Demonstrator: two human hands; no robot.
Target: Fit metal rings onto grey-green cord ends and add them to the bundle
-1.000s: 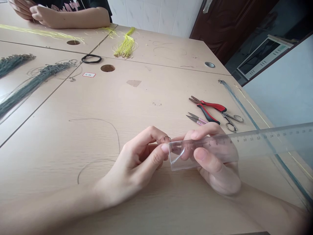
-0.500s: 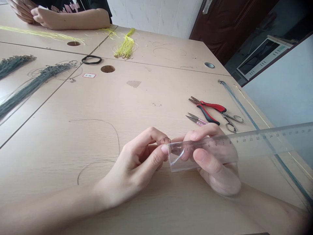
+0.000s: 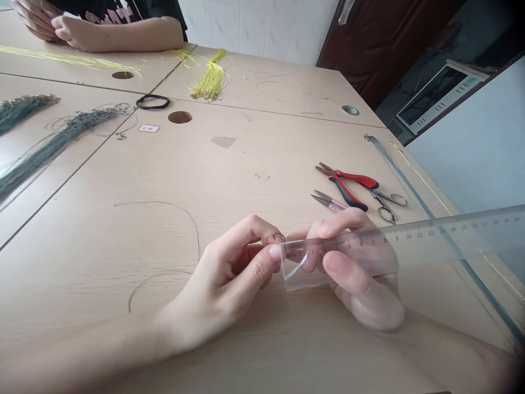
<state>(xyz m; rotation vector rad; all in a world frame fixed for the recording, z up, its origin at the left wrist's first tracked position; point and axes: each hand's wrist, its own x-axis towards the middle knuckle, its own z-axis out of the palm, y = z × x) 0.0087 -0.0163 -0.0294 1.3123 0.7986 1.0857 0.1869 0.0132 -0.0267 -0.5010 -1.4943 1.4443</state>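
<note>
My left hand [image 3: 233,279] pinches a small fish hook [image 3: 279,235] between thumb and forefinger; its dark curved bend sticks up above the thumb tip. Thin fishing line [image 3: 191,214] curves across the table beside this hand, partly hidden behind it. In my right hand [image 3: 363,303] is a clear plastic ruler [image 3: 426,235], gripped between thumb and fingers and reaching out past the right edge of the view. The ruler's zero end meets my left thumb, right beside the hook. Behind the ruler, the fingertips of both hands are close together.
Pliers [image 3: 348,191] with red and black handles, thread snips [image 3: 328,201] and small scissors [image 3: 385,203] lie beyond my right hand. Grey-green bundles [image 3: 53,142] lie left, a yellow bundle [image 3: 211,76] at the back. Opposite sits a person [image 3: 123,34]. A blue-grey strand bundle [image 3: 410,178] runs along the right.
</note>
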